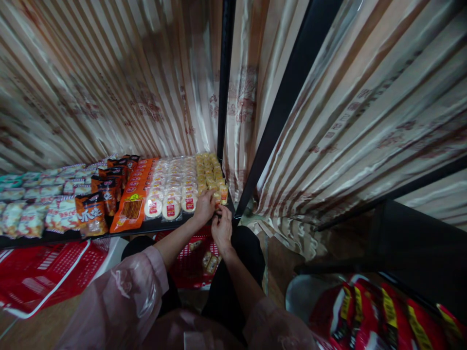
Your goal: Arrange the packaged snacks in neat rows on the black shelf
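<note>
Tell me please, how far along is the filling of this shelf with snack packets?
Done: the black shelf holds full rows of round white wrapped cakes. In hand: left hand and right hand meet at the small yellow packets, front row. Remaining: a few packets in the red plastic basket.

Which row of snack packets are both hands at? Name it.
The row of small yellow packets at the shelf's right end, by the black post: left hand and right hand meet at its front, not at the white round cakes.
</note>
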Motion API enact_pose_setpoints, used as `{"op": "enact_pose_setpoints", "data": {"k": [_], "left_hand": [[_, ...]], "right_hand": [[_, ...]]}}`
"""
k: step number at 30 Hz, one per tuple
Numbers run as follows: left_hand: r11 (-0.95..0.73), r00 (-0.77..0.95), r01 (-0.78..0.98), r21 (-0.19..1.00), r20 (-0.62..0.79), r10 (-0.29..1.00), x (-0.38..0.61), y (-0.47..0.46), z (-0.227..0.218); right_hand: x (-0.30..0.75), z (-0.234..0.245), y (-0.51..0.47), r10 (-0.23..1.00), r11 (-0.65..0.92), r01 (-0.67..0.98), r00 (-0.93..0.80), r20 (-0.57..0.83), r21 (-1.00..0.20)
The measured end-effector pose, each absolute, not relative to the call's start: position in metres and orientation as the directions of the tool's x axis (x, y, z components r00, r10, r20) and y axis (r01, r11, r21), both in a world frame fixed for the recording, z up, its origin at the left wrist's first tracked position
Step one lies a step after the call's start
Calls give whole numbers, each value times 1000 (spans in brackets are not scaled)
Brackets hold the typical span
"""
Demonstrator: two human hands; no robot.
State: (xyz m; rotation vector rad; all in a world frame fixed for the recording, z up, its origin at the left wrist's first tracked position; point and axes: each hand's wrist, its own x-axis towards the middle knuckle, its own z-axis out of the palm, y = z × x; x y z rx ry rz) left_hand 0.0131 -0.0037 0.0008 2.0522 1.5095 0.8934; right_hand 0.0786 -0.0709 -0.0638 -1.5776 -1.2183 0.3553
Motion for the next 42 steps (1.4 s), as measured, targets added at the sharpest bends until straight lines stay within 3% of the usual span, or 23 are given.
{"op": "enact_pose_setpoints", "data": {"k": [13,17,24,30,42], "left_hand": [[-320,215,702,636,240,947,13,0,-2],[-359,211,682,637,298,931,11,-5,-3],[-498,342,714,492,375,861,3,-34,-9],[-499,431,663,558,261,864,0,-47,-23],[-461,428,635,620,214,878,-17,-61,-39]], "right_hand": [[78,-67,-65,846,53,582,406,346,-812],[79,-70,-65,840,75,581,401,365,-810],[80,-76,-66,849,85,577,384,362,-812],[81,-83,-66,866,60,593,369,337,-803],[73,-96,-86,805,159,570,398,440,-806]]}}
